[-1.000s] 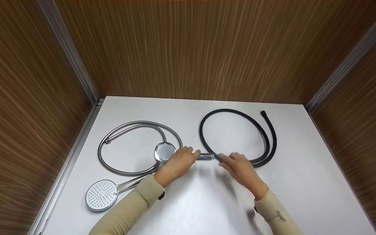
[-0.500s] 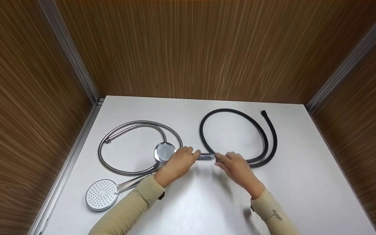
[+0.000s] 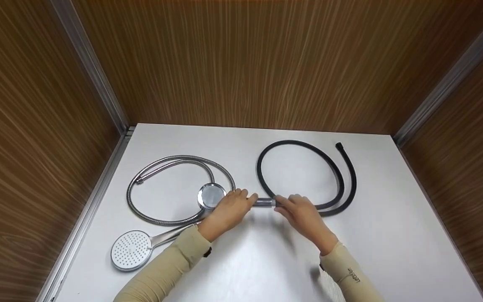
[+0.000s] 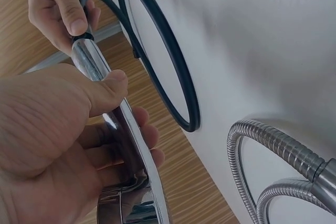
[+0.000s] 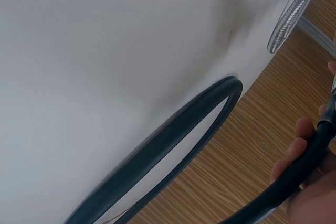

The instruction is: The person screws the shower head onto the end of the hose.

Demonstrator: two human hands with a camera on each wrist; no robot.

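My left hand (image 3: 232,209) grips the handle of a chrome shower head (image 3: 212,196), whose round head lies left of the fingers. The handle's narrow end (image 4: 88,56) points right, toward my right hand (image 3: 302,214). My right hand pinches the end of a black shower hose (image 3: 323,154) between thumb and fingers. In the left wrist view, that hose end meets the tip of the handle, in line with it. From the right hand, the rest of the hose loops over the table, its free end with a black nut at the back right.
A second shower head (image 3: 131,250) with a white nozzle face lies at the front left of the white table (image 3: 392,235). A coiled metal hose (image 3: 157,220) lies behind it, overlapped by the left hand's shower head. Wood-grain panels (image 3: 241,63) enclose the back and sides.
My right hand has shifted left with the hose end, closing the small gap to the handle's tip. The left hand and its shower head have barely moved.
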